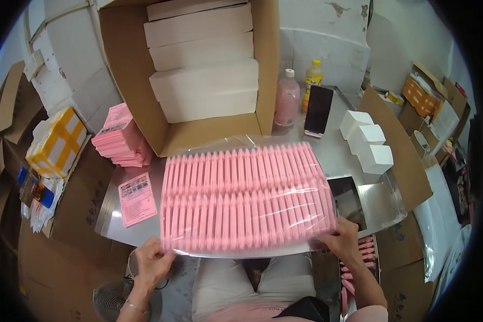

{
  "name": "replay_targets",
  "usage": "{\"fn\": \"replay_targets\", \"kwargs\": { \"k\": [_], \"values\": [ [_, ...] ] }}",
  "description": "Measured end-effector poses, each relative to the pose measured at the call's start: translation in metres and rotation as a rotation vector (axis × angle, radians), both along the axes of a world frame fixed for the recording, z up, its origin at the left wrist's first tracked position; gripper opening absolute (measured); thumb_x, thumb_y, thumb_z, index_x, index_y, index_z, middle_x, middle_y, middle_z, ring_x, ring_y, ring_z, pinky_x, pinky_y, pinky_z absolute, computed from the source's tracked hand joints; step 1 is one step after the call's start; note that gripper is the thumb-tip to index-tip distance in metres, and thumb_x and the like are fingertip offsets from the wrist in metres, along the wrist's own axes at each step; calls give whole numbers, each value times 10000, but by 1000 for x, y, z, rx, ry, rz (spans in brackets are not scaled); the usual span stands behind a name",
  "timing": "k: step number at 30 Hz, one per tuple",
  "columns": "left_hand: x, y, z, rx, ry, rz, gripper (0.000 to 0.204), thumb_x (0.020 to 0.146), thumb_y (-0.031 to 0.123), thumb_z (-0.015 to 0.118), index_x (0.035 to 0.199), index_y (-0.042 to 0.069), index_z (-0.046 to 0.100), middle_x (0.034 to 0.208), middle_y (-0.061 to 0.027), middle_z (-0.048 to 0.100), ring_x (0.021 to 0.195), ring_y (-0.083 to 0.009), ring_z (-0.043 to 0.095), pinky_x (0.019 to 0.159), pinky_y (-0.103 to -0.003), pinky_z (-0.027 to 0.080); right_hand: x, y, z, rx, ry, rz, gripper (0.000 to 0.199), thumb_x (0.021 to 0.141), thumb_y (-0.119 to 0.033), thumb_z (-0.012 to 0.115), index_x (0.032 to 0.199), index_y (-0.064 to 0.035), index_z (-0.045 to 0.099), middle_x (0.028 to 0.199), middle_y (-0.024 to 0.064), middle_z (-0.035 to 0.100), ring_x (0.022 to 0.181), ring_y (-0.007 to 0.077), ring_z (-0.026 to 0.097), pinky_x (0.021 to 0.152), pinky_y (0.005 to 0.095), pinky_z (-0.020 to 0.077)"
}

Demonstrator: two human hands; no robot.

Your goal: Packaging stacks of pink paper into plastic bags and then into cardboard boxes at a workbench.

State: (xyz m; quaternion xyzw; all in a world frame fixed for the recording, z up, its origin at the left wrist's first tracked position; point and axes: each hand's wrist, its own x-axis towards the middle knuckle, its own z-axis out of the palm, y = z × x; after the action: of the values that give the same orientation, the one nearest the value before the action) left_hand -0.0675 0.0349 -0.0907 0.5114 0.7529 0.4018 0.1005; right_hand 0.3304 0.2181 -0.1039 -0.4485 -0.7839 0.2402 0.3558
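A clear plastic bag (247, 198) lies at the near side of a metal table, packed with two rows of slim pink pieces whose kind I cannot make out. My left hand (153, 262) is closed on the bag's near left corner. At the near right corner, my right hand (342, 240) pinches the film. The bag's far edge, loose and wrinkled, reaches up to the open cardboard box (214, 140). Inside that box several white cartons (204, 80) are stacked.
Pink leaflets (118, 137) are piled at left, with a single leaflet (138, 199) nearer me. A pink-filled bottle (287, 99), a yellow-capped bottle (313, 80), a phone (319, 111) and white boxes (366, 142) stand at the back right. More pink pieces (366, 252) lie below right. A fan (110, 295) sits low left.
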Motion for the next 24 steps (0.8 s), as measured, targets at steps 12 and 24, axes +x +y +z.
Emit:
{"fn": "replay_targets", "kwargs": {
  "k": [12, 24],
  "values": [
    [12, 29, -30, 202, 483, -188, 192, 713, -14, 645, 896, 37, 617, 773, -144, 598, 698, -359, 601, 584, -448, 485, -31, 14, -18, 66, -36, 152, 281, 669, -119, 698, 522, 4, 492, 489, 131, 513, 428, 186, 472, 441, 378, 376],
    [-61, 111, 238, 168, 57, -347, 158, 722, -109, 530, 662, 13, 612, 608, 5, 585, 554, -51, 557, 466, -206, 418, 33, 123, 246, 215, 74, -150, 259, 639, -70, 609, 494, -72, 394, 492, -7, 438, 504, 79, 464, 453, 274, 355]
  ]
}}
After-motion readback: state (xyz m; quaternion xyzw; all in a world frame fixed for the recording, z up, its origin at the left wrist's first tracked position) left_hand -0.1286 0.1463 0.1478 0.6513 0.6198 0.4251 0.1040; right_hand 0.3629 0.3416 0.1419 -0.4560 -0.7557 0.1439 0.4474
